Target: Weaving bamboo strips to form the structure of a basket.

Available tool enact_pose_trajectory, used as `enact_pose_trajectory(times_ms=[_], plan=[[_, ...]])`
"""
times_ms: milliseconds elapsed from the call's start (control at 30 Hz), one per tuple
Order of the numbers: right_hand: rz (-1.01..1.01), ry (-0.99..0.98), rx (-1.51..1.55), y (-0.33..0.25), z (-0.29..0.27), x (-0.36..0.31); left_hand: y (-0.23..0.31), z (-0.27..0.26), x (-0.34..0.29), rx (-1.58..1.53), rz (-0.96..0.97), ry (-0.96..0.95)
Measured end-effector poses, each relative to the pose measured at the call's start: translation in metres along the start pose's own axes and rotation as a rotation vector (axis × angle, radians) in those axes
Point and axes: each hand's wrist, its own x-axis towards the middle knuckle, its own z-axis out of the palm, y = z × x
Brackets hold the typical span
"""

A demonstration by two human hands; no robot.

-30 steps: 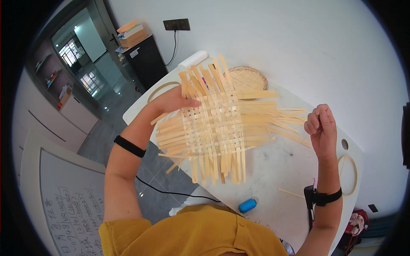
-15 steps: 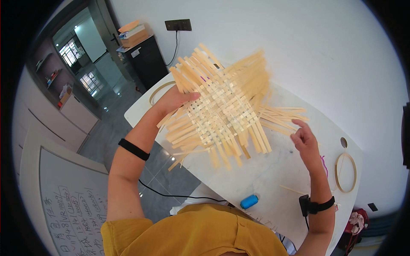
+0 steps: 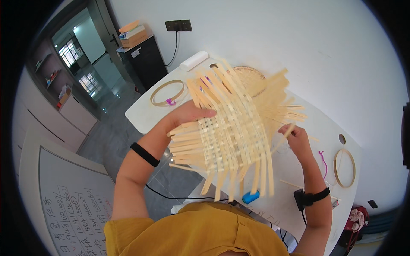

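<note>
A woven panel of pale bamboo strips [image 3: 232, 130] is held up over the table, its loose strip ends fanning out on all sides. My left hand [image 3: 192, 114] grips its left edge, the thumb lying on top of the weave and the fingers hidden beneath. Just off the panel's right side, my right hand [image 3: 297, 138] is closed in a pinch on a single bamboo strip [image 3: 289, 130]. More loose strips [image 3: 290, 112] lie on the table behind that hand. The panel is blurred at its far right corner.
On the white table [image 3: 141, 113] lie a bamboo hoop [image 3: 153, 94] with purple ribbon, another hoop [image 3: 336, 170] at right, a blue thread spool [image 3: 251, 197], a white roll [image 3: 194, 61] and a round woven tray [image 3: 245, 72], partly covered. A black cabinet [image 3: 147, 64] stands beyond the left end.
The panel has come nearer to me and tilted, uncovering the left hoop, white roll and tray. My right hand has moved slightly left and now holds a strip.
</note>
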Motion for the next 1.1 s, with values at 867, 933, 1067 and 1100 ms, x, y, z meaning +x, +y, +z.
enact_pose_trajectory(times_ms=[867, 933, 1067, 1100], plan=[[-0.281, -0.018, -0.624, -0.074, 0.040, -0.071, -0.015, 0.075, 0.023, 0.044, 0.149, -0.168], [-0.342, -0.082, -0.729, -0.072, 0.052, -0.084, -0.027, 0.050, 0.010, -0.040, 0.148, -0.088], [-0.298, -0.055, -1.045, -0.124, 0.041, -0.047, -0.024, 0.074, 0.028, -0.314, 0.188, -0.174], [-0.377, -0.119, -1.073, -0.063, 0.031, -0.135, -0.027, 0.048, 0.002, -0.304, 0.191, -0.078]])
